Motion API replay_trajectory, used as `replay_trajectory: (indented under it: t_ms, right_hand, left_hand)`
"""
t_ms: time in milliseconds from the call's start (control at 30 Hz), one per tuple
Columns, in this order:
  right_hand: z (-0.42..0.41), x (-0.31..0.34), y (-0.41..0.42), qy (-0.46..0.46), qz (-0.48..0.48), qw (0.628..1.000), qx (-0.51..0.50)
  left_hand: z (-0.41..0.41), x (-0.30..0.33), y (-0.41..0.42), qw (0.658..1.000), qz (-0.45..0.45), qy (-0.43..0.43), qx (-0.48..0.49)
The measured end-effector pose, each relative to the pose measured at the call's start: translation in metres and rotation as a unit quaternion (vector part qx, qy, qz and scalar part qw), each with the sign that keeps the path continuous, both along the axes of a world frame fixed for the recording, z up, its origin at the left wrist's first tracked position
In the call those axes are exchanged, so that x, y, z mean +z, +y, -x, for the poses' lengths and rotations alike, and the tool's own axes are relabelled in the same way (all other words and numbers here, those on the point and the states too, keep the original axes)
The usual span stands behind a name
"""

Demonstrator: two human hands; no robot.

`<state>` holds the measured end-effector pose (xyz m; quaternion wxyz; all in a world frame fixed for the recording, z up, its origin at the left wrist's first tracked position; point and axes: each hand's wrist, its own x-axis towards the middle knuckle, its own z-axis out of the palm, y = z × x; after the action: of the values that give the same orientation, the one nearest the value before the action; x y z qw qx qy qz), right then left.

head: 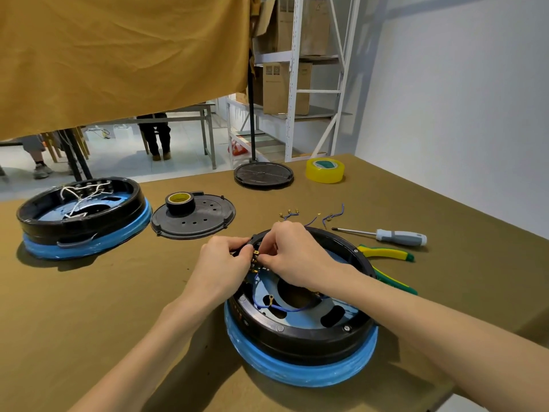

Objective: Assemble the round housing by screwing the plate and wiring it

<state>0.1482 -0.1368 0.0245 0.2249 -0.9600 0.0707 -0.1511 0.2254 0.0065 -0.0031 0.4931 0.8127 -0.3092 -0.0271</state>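
Flat on table, round housing (300,331), opening upward.

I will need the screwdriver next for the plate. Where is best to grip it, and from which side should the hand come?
Probably grip the grey handle, the thick end of the screwdriver, which lies flat on the table with its tip pointing left toward the loose blue wires. Come from above with the right hand; the pliers lie close on the near side.
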Motion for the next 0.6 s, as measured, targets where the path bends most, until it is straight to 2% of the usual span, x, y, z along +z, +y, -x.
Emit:
replay_trajectory:
  t_ms: [100, 200, 333, 400, 533, 600]
  right_hand:
    - [0.000, 0.000, -0.006, 0.013, 0.005, 1.000, 0.021]
    - [-0.005, 0.008, -0.030, -0.001, -0.064, 0.998, 0.022]
    - [-0.029, 0.016, -0.090, -0.100, -0.105, 0.983, -0.113]
    - [-0.040, 0.010, -0.120, -0.052, -0.095, 0.981, -0.159]
    - [-0.055, -0.011, -0.148, 0.136, 0.024, 0.985, -0.100]
    - [-0.060, -0.018, -0.151, 0.149, 0.060, 0.983, -0.086]
  left_hand:
    - [-0.002, -0.002, -0.002, 1.000, 0.004, 0.011, 0.002]
    - [-0.004, -0.003, -0.003, 0.999, 0.018, 0.046, -0.005]
    - [-0.005, -0.010, -0.006, 0.984, 0.111, 0.142, 0.016]
    - [-0.001, -0.014, -0.007, 0.963, 0.169, 0.209, 0.024]
    - [0.002, -0.017, -0.008, 0.941, 0.218, 0.259, 0.019]
    - [0.001, -0.017, -0.008, 0.939, 0.220, 0.264, 0.014]
